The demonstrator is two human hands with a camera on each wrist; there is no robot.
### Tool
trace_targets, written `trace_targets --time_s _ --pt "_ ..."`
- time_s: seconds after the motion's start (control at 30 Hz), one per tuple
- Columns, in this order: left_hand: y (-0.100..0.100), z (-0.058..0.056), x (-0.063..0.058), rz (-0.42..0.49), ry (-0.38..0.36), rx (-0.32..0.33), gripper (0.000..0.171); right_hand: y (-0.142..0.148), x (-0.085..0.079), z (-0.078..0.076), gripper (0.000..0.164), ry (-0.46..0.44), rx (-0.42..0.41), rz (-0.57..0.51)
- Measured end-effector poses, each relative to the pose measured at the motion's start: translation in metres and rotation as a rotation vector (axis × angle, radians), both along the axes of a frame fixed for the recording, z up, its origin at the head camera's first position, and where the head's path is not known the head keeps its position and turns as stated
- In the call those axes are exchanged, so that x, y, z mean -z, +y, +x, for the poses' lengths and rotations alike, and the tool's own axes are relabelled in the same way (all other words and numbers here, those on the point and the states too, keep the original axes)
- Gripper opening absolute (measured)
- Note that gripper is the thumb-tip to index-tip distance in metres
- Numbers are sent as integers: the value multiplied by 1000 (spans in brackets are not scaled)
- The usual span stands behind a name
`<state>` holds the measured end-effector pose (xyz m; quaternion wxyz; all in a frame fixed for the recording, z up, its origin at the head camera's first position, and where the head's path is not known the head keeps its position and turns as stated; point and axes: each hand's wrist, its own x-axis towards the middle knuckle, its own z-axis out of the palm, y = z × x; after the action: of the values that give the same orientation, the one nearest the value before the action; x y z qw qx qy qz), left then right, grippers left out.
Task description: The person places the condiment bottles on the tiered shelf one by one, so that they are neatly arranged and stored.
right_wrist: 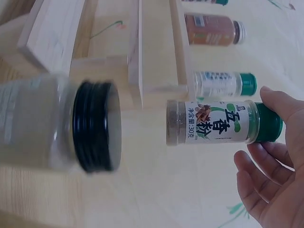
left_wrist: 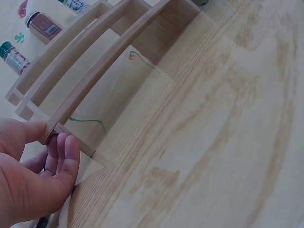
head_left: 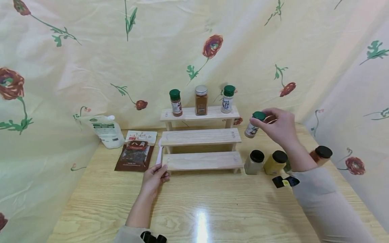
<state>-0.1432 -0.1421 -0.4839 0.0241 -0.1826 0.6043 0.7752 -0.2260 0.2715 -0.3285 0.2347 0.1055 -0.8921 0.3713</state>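
Wooden rack (head_left: 200,136) at centre, five-spice jar (head_left: 251,130) to its right

The left hand (head_left: 152,180) pinches the rack's front-left corner; a gap parts the rack's right end from the jar, its green cap (right_wrist: 270,122) pinched in the right hand (head_left: 281,126). Pouch (head_left: 107,132) and star-anise packet (head_left: 136,153) sit at left, three bottles (head_left: 201,103) top the rack, black-capped jars (head_left: 273,166) stand at right. Wood-grain tabletop (head_left: 182,206) below, floral cloth (head_left: 164,50) above.
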Motion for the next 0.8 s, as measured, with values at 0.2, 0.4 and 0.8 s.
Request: trace_targets --time_s 0.2,0.4,0.8 --pt "0 0 1 2 4 3 49 -19 1 -5 35 26 -32 -32" --pt "0 0 1 10 8 -1 47 -40 1 -10 34 29 -70 -35" --pt "-1 -1 2 15 6 -12 47 -75 4 -13 36 5 -154 -75"
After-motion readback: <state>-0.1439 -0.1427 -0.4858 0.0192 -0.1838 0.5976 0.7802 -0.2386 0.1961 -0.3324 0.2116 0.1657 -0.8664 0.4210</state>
